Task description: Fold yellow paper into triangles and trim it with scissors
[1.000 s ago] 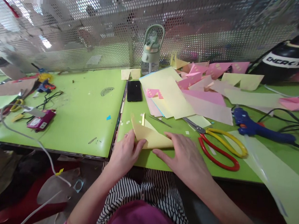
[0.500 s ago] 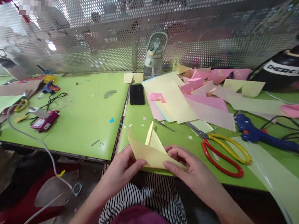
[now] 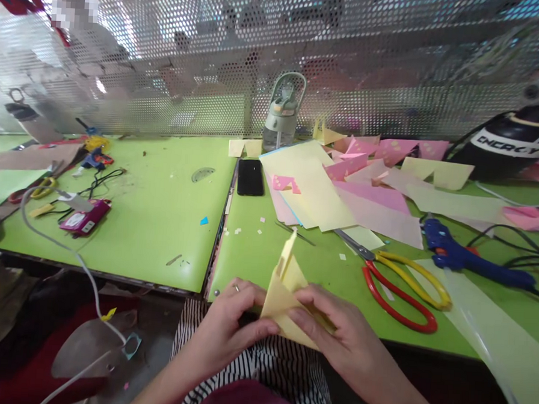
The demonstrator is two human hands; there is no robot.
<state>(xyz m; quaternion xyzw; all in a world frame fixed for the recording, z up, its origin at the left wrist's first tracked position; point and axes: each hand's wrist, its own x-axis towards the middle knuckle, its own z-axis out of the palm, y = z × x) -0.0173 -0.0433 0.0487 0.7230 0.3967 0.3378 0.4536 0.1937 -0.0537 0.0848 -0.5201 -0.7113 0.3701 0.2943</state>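
A folded piece of pale yellow paper [image 3: 282, 302] is held between my two hands at the table's front edge, tilted, with a narrow strip standing up at its top. My left hand [image 3: 240, 318] pinches its left side, thumb in front and fingers behind. On the right side, my right hand [image 3: 329, 319] grips it the same way, its fingertips partly hidden by the paper. Scissors [image 3: 394, 284] with one red and one yellow handle lie to the right of my right hand. Small paper scraps [image 3: 238, 231] are scattered beyond the paper.
Yellow and pink paper sheets [image 3: 315, 186] are heaped behind, beside a phone [image 3: 250, 177] and a water bottle [image 3: 282, 118]. A blue glue gun [image 3: 470, 255] with a cable lies at right, near a black container [image 3: 502, 145]. A perforated metal screen [image 3: 190, 71] stands at the back.
Both hands have come lower and closer together. The yellow paper, a wide flap before, is now folded more narrowly and stands more upright. The whole view has shifted slightly.
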